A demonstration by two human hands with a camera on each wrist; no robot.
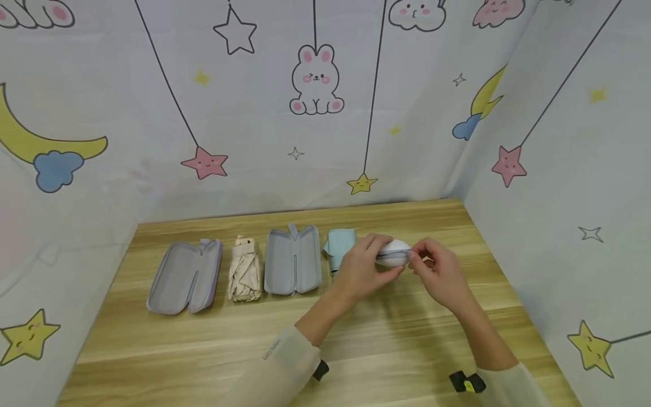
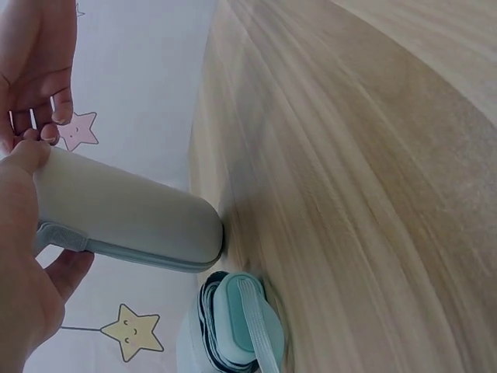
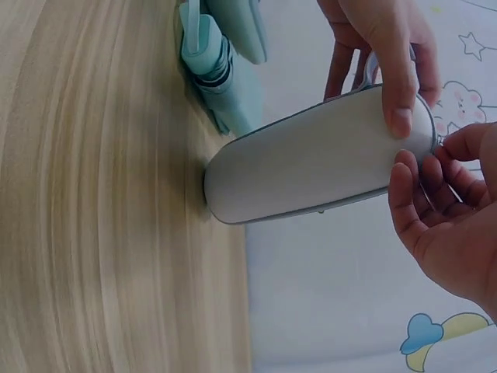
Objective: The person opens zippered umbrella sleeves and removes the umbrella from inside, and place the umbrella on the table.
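Note:
A pale zip case (image 1: 394,247), white with a grey zipper band, stands on end on the table in front of me. My left hand (image 1: 362,267) grips it near the top, thumb on one side and fingers on the other. In the right wrist view the case (image 3: 311,159) is closed along its visible edge, with a loop strap by the left hand. My right hand (image 1: 441,275) pinches the zipper pull at the top corner, largely hidden by the fingertips. A folded mint umbrella (image 2: 242,322) lies just left of the case.
Left of the mint umbrella lies an open grey case (image 1: 307,263), then a folded beige umbrella (image 1: 246,274) and another open grey case (image 1: 170,277). The wooden table (image 1: 407,345) meets a printed curtain (image 1: 264,113) at its back and sides.

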